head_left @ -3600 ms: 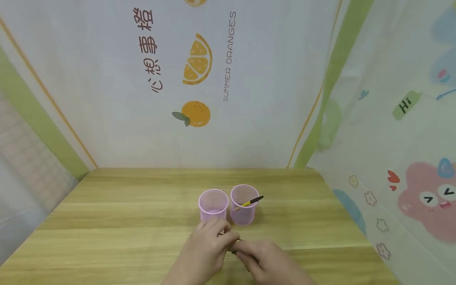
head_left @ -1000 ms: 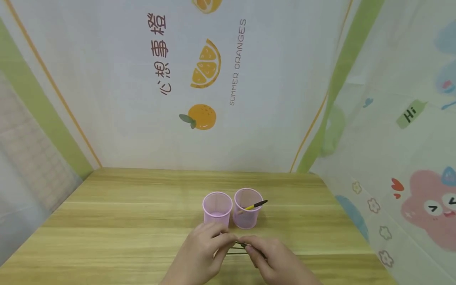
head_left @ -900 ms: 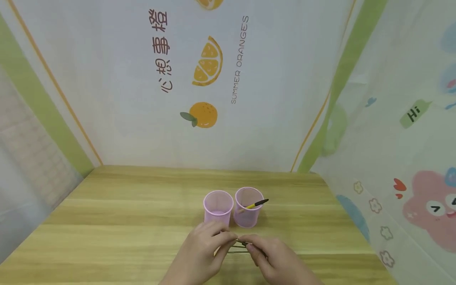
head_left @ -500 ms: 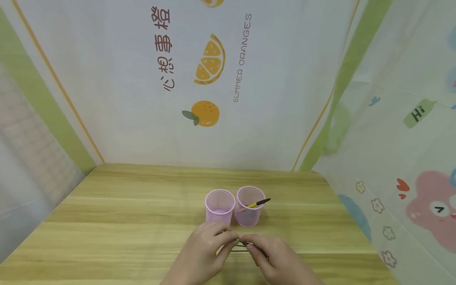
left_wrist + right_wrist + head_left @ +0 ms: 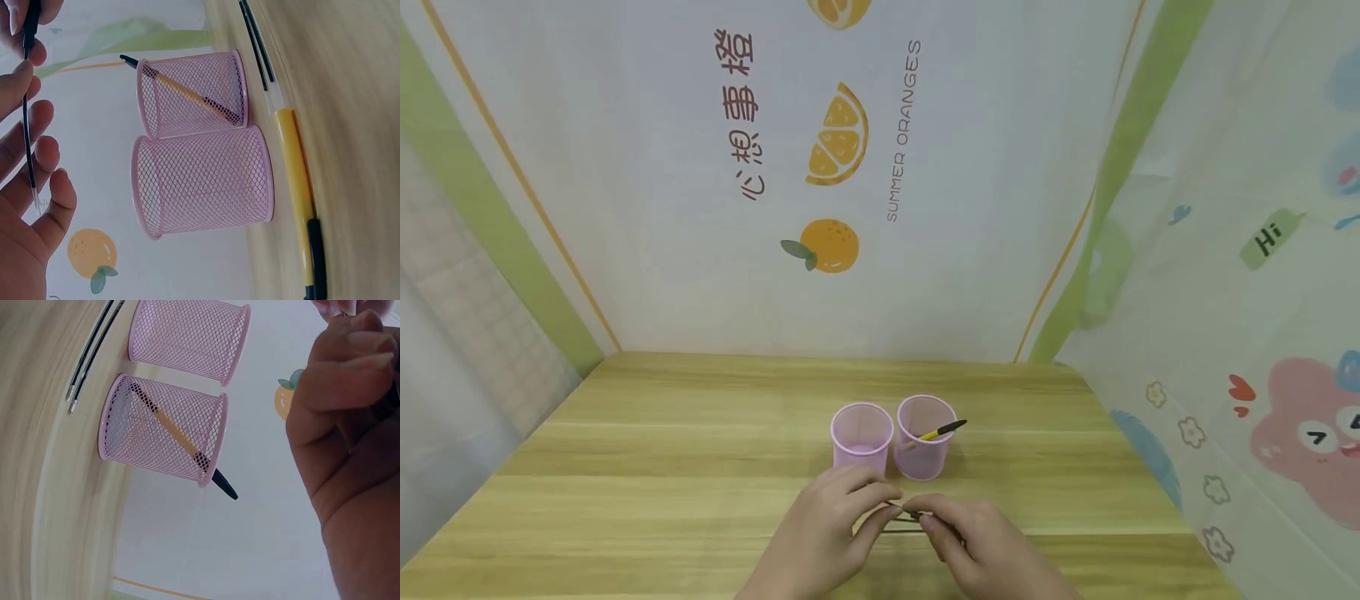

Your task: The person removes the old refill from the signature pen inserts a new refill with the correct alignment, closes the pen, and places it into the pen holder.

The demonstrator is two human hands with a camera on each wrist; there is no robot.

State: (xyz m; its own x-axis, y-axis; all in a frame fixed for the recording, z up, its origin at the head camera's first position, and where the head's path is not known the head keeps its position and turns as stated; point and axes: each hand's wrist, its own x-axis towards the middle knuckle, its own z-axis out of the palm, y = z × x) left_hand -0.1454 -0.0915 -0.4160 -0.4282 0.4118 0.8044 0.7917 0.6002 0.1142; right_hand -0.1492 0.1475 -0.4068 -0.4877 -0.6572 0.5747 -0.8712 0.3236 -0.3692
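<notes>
My left hand [image 5: 831,525] pinches a thin dark pen refill [image 5: 29,144] between thumb and finger, and its clear end points down along my palm in the left wrist view. The refill's other end runs into a black pen piece [image 5: 30,25], gripped by the fingers of my right hand [image 5: 981,542]. My hands almost meet, just in front of two pink mesh pen cups. On the wooden table under them lie two more refills [image 5: 257,50] side by side and a yellow pen barrel [image 5: 290,150] with a black end. My right fingers hide most of the black piece in the head view.
The left mesh cup [image 5: 859,460] holds nothing visible. In the right mesh cup [image 5: 917,463] leans a yellow and black pen [image 5: 942,431], its tip above the rim. Printed cloth hangs behind the wooden table [image 5: 662,450] and along its sides.
Since the earliest frame my hands have moved slightly apart, and the refill shows between them. Over the last second they stay nearly in place, with my left fingertips parting a little around the refill.
</notes>
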